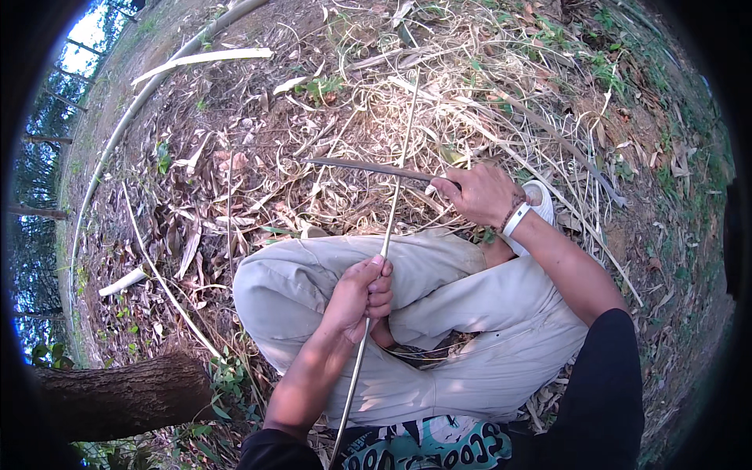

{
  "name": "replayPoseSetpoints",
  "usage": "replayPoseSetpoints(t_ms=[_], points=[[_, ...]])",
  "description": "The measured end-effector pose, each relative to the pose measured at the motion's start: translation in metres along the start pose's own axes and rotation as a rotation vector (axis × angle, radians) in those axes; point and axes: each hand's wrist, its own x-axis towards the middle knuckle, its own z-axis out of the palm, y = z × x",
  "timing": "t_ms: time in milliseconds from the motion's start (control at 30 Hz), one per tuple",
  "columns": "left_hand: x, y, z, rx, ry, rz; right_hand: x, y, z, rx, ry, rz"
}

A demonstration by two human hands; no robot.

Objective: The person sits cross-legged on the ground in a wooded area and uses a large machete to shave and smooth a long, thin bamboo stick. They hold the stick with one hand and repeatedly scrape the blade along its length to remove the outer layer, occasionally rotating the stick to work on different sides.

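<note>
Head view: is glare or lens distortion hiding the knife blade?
No: in the head view the dark knife is distinct beside bright, sunlit shavings; upper left of the head view, the sky is blown out; along the head view's left side the long pole bows, probably partly from the fisheye.

The pale strip (393, 207) runs out past the bottom edge, the left hand (364, 295) covers a short stretch of it, and most of the handle of the knife (356, 165) is hidden in the right hand (482, 194) — whether blade and strip touch cannot be told. The right wrist hides part of the white shoe (542, 205), while the shirt (439, 446), tree trunk (129, 392) and long pole (115, 141) are cut off at the rim — and the tangled shavings (462, 129) are too fine to separate.
</note>
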Motion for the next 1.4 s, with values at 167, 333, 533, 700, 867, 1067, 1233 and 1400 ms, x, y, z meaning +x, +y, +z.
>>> replayPoseSetpoints(t_ms=[167, 333, 533, 700, 867, 1067, 1233, 1400], points=[[-0.008, 0.005, -0.004, -0.030, -0.008, -0.034, -0.025, -0.024, 0.000, -0.007, -0.092, -0.109], [-0.007, 0.003, -0.002, -0.037, -0.034, -0.034, 0.003, 0.018, -0.006, 0.031, -0.058, 0.100], [-0.005, 0.003, -0.006, -0.032, -0.032, -0.033, -0.022, -0.004, -0.009, 0.042, -0.133, -0.038], [-0.005, 0.003, -0.005, -0.045, -0.029, -0.012, -0.011, 0.006, -0.012, 0.034, -0.157, -0.057], [0.002, -0.002, 0.005, 0.034, 0.044, 0.022, -0.008, 0.013, -0.002, 0.155, -0.130, -0.010], [-0.006, -0.003, 0.000, 0.026, 0.016, 0.008, -0.038, -0.032, -0.002, -0.003, -0.107, -0.161], [-0.006, -0.003, -0.002, 0.012, 0.012, 0.006, -0.008, -0.009, 0.005, 0.082, -0.006, 0.004], [-0.007, -0.007, -0.003, 0.034, 0.021, -0.004, -0.013, 0.010, 0.017, -0.003, -0.075, -0.048]])
